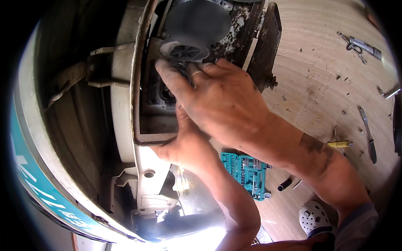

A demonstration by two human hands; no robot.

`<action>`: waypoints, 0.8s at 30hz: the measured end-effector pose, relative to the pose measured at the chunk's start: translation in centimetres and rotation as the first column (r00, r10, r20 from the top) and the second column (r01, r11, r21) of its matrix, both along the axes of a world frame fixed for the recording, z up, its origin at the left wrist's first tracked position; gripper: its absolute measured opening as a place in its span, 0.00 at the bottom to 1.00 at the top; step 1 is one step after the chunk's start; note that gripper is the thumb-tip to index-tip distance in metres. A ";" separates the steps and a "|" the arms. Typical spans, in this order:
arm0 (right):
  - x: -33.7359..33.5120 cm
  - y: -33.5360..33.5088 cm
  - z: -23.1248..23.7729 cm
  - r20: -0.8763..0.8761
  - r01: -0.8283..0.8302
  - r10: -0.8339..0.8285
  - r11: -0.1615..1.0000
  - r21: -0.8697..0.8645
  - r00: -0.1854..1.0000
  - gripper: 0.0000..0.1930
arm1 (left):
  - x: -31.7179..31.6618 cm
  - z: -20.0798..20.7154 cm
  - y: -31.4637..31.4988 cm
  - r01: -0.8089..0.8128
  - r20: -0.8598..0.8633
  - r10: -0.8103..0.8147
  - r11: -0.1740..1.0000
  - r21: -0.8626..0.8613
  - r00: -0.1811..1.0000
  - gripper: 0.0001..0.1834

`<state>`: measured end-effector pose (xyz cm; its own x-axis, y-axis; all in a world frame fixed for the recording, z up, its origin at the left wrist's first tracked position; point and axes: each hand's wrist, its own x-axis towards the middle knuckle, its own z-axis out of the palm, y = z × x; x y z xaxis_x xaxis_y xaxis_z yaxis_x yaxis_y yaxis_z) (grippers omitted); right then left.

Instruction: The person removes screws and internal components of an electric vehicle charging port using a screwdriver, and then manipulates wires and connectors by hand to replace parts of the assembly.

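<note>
The round grey part [184, 51] sits inside the metal housing [157, 138], just below the big dark disc [197, 23], its ribbed face showing and its longer visible axis running roughly left to right. My right hand [226, 94] comes in from the lower right, back of the hand up, fingers bent and reaching to the upper left at the part's lower edge; I can't tell whether they grip it. My left hand [186, 144] reaches up underneath, thumb upward, its fingers mostly hidden, their hold unclear.
</note>
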<state>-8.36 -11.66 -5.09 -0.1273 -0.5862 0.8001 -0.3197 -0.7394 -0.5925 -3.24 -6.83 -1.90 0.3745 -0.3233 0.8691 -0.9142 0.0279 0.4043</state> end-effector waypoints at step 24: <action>-2.6 -0.4 0.7 -0.040 -0.228 0.231 0.972 0.063 0.972 0.39 | -0.1 0.1 -0.7 -0.530 0.676 0.531 0.813 -0.239 0.510 0.74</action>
<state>-11.01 -12.06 -4.40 0.0527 -0.6408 0.7659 -0.1740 -0.7611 -0.6249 -3.38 -7.51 -1.77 -0.2257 -0.2699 0.9361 -0.7551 -0.5586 -0.3431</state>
